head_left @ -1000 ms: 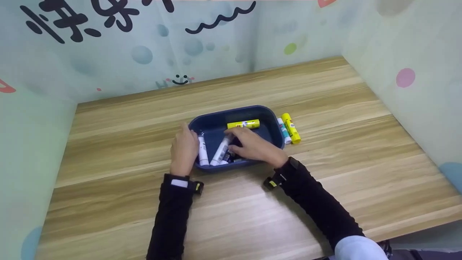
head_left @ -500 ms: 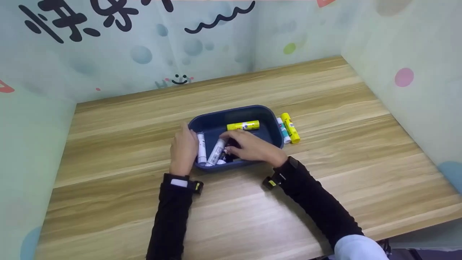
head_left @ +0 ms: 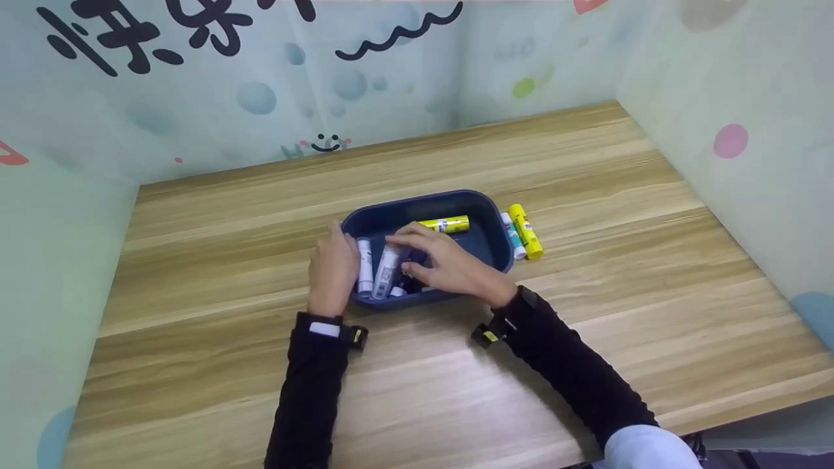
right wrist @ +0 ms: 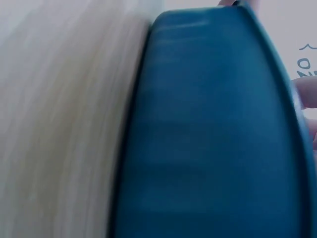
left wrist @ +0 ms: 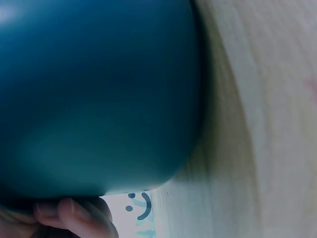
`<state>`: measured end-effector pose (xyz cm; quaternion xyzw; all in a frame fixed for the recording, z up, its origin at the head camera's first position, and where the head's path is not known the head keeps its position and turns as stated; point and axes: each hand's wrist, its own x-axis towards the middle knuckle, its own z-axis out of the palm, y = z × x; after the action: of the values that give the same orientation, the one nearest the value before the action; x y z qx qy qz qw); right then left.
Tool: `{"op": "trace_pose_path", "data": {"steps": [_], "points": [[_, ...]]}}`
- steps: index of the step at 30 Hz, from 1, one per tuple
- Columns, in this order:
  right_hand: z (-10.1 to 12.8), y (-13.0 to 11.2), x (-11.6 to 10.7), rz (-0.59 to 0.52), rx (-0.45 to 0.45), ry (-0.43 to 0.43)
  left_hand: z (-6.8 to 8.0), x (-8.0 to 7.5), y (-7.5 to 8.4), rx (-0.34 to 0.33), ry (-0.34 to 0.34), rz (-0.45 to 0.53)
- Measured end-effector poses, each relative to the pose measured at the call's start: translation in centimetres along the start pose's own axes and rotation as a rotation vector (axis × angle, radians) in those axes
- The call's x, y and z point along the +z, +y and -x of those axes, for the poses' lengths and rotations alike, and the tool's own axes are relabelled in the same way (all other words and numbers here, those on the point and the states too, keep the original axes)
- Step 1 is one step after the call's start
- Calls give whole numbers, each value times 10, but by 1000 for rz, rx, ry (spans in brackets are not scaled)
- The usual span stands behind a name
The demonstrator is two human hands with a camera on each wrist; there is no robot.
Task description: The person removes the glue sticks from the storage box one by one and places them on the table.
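In the head view a dark blue tray (head_left: pixel 482 246) lies on the table, and my left hand (head_left: pixel 332 270) grips its left rim. The left wrist view shows curled fingers (left wrist: pixel 74 215) at the tray's edge. My right hand (head_left: pixel 446 260) reaches inside, thumb and fingers around the upper end of a white glue stick (head_left: pixel 387 270) that leans toward the front wall. Left of it lies another white glue stick (head_left: pixel 365 268). A dark-labelled stick (head_left: pixel 401 285) is partly hidden under the right hand. A yellow glue stick (head_left: pixel 449 225) lies near the back wall.
Just outside the tray's right end, a white-and-teal glue stick (head_left: pixel 513 236) and a yellow glue stick (head_left: pixel 525 232) lie side by side. The wooden table (head_left: pixel 221 260) is bounded by printed panels (head_left: pixel 397 85) at the back and sides.
My right hand has shifted left with the white glue stick, bringing it closer to the other white one and turning it more nearly parallel. The left hand has stayed on the rim.
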<state>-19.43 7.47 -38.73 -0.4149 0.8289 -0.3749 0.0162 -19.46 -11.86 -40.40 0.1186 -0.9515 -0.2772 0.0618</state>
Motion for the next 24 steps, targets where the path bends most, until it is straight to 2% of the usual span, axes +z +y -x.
{"op": "trace_pose_path", "data": {"steps": [5, 8, 16, 22, 24], "points": [[0, -11, 5, -5, -55, 38, 0, 0, 0, -6, -11, 1], [0, -15, 13, -14, -84, 33, 0, 0, 0, -10, -15, 3], [-1, -18, 28, -69, -8, -15, 0, 1, -1, 14, 5, 2], [0, -20, 31, 26, 3, 42, -1, 0, -1, 1, -8, 12], [0, -20, 31, 25, 7, 72, -1, 0, -1, 0, -9, 9]]}}
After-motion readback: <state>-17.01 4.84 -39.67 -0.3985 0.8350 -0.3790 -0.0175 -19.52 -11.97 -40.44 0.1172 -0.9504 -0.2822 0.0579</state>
